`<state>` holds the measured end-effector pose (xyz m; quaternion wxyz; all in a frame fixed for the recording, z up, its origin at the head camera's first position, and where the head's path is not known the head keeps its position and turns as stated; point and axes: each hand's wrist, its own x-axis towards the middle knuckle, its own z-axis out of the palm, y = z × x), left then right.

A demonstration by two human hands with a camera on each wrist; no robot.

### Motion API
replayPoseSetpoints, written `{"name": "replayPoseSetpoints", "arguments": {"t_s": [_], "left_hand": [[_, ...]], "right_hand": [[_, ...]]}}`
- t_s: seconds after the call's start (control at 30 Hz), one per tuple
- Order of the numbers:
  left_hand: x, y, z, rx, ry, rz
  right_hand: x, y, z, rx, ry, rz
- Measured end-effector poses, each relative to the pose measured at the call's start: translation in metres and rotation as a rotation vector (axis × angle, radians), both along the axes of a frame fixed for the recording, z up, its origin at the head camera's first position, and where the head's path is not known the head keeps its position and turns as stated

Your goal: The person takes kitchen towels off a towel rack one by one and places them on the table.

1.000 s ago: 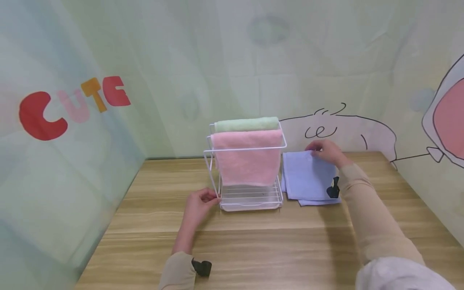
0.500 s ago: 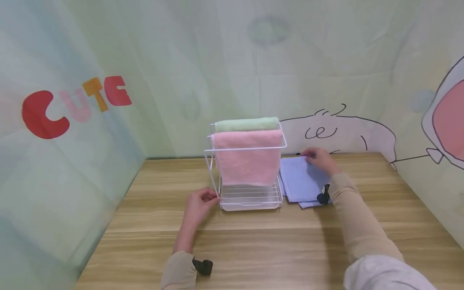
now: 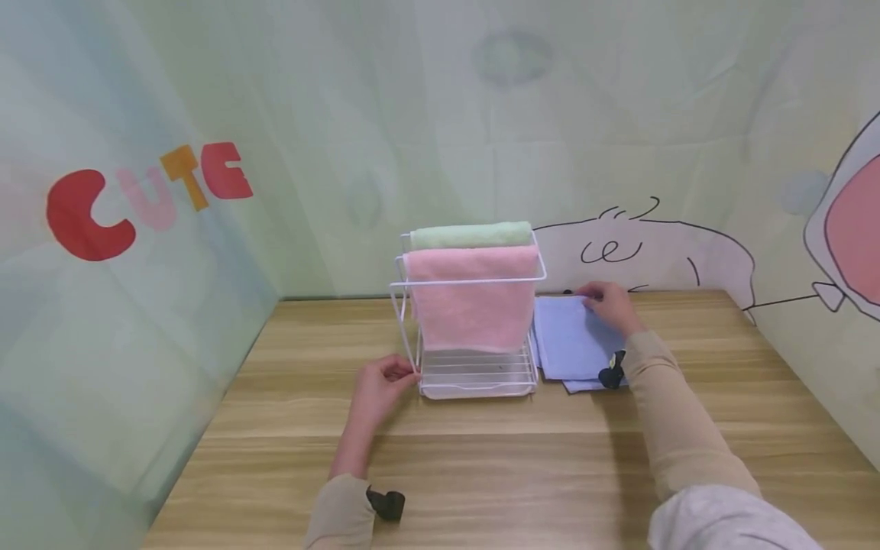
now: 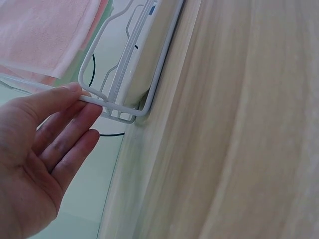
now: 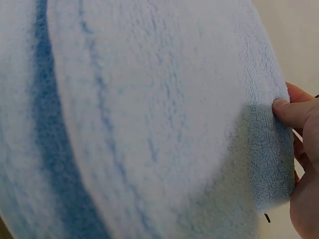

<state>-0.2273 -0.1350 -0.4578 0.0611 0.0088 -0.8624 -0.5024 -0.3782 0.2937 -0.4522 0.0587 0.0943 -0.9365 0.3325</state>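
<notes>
Left of centre, the left hand [image 3: 378,386] pinches the white rack [image 3: 474,281]; a tug might tip it, shedding the pink towel [image 3: 474,317] and green towel [image 3: 473,234]. Right of centre, the right hand [image 3: 612,304] pinches blue cloth [image 3: 574,336]; pulling could drag its underlayer. Two hands, one rack, one pink, one green; blue, I can't tell.
</notes>
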Motion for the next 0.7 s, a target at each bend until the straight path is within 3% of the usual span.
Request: {"name": "replayPoseSetpoints", "arguments": {"t_s": [0.33,0.7], "left_hand": [[0.0007,-0.0003,-0.0007,0.005,0.025,-0.003],[0.0018,0.0018,0.0044,-0.021,-0.010,0.006]], "right_hand": [[0.0003,-0.0046,-0.0026,-0.010,0.001,-0.002],[0.0034,-0.0046,0.0013,0.014,0.040,0.009]]}}
